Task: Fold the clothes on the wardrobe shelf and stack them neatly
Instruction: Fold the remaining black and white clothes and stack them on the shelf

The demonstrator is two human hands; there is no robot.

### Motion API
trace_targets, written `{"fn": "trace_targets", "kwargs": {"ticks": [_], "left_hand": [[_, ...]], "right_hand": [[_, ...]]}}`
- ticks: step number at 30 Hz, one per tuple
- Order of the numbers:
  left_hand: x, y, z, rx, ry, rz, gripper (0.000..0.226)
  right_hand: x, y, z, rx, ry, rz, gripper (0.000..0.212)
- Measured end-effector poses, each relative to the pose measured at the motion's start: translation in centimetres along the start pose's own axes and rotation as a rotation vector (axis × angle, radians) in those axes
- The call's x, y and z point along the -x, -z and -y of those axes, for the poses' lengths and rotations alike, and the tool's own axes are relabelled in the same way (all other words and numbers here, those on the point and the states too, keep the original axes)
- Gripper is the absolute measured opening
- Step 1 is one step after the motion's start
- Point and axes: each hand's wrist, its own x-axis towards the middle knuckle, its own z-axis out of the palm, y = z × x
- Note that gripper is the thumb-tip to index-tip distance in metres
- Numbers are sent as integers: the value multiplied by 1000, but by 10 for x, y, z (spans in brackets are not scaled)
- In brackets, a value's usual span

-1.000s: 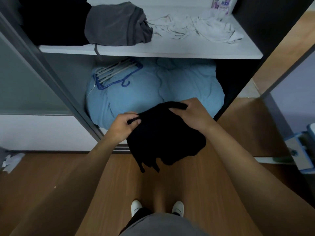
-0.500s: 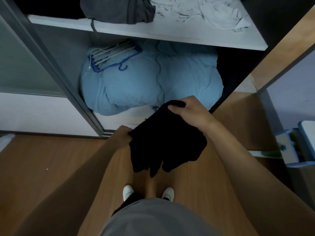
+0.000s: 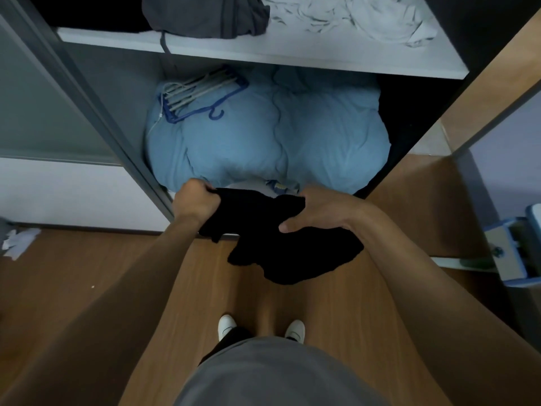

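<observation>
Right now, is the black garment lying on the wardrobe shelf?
No, the left hand and right hand hold the black garment up over the wooden floor.

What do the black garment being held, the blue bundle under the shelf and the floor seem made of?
Black garment: soft matte fabric, likely cotton knit; it droops limply. Blue bundle: padded cloth, probably a duvet; puffy, creased, seamed. Floor: wood or wood-look laminate; brown grain, faint sheen.

A black garment (image 3: 281, 247) hangs crumpled at centre, held by its top edge; on the white shelf (image 3: 263, 51) at 12 o'clock lies a bundled dark-grey garment (image 3: 205, 16); at 1 o'clock, a rumpled white garment (image 3: 366, 16).
</observation>
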Motion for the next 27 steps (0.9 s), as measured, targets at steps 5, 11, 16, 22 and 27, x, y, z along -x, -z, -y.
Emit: {"fn": "trace_targets", "kwargs": {"ticks": [5,11,16,22,27], "left_hand": [[-3,8,-21,91,81,120,43],[0,-14,-34,7,69,376,64],[6,-27,-35,76,156,591,33],[34,-13,-37,493,7,672,18],[55,-4,-41,936,86,855,55]], "right_hand": [[-1,7,18,23,182,63,37],[-10,13,25,-68,219,32,19],[-19,19,33,-67,215,-84,29],[-22,26,39,-68,269,-123,44],[-19,39,43,-67,244,-175,45]]}}
